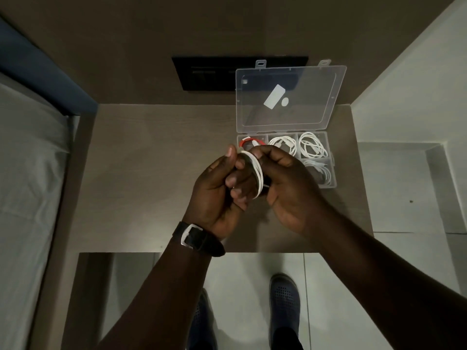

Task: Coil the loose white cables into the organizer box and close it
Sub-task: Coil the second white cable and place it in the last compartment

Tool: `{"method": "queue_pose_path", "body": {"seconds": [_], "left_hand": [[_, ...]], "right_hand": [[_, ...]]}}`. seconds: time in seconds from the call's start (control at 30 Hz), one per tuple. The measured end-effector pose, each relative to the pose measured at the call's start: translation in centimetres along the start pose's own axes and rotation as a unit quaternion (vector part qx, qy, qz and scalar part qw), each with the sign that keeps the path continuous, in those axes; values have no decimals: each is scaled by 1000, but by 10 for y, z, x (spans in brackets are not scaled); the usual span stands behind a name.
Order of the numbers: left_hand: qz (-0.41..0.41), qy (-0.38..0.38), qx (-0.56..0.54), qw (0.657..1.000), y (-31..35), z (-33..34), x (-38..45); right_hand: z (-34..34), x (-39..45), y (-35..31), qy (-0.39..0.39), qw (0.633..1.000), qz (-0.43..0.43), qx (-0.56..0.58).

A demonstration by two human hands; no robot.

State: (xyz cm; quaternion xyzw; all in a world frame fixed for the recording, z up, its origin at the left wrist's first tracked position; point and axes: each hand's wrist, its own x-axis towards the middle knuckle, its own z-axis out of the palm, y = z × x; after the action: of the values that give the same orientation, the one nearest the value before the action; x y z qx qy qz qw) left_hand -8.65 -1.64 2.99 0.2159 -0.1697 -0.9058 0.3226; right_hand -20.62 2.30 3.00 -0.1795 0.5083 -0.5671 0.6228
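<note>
A white cable [255, 170] is wound in loops around the fingers of my left hand [219, 195], which wears a black watch. My right hand [288, 183] pinches the same coil from the right side. Both hands hover over the brown table, just left of the clear organizer box [331, 184]. Its lid [290, 97] stands open at the back. Coiled white cables [312, 146] lie in several compartments, and a red cable [252, 142] lies in the back left one, partly hidden by my fingers.
The small brown table [151, 173] stands against a wall with a black panel [202, 74]. A bed with a light sheet [25, 173] runs along the left. Tiled floor and my two shoes [284, 306] show below the table's front edge.
</note>
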Motion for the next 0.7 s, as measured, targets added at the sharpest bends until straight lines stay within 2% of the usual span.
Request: {"method": "queue_pose_path", "body": {"seconds": [0.07, 0.13, 0.27, 0.33, 0.43, 0.53, 0.63, 0.7], "left_hand": [[8, 3, 17, 1000, 2, -3, 1], [23, 32, 95, 995, 2, -7, 2], [52, 97, 228, 968, -4, -7, 4], [77, 136, 334, 929, -10, -11, 1], [92, 176, 514, 834, -21, -25, -8], [112, 151, 620, 762, -30, -34, -11], [67, 116, 683, 718, -33, -38, -7], [39, 120, 689, 713, -37, -40, -2]], "right_hand": [[-6, -1, -5, -42, 999, -4, 2], [-11, -3, -7, -71, 996, -22, -52], [-20, 0, -3, -12, 988, -70, -138], [-24, 0, -2, 25, 981, -87, -169], [-26, -3, 5, 77, 961, -113, -238], [-33, -12, 22, 124, 956, -97, -246], [-41, -20, 34, 166, 963, -59, -205], [-45, -22, 41, 204, 957, -47, -201]]}}
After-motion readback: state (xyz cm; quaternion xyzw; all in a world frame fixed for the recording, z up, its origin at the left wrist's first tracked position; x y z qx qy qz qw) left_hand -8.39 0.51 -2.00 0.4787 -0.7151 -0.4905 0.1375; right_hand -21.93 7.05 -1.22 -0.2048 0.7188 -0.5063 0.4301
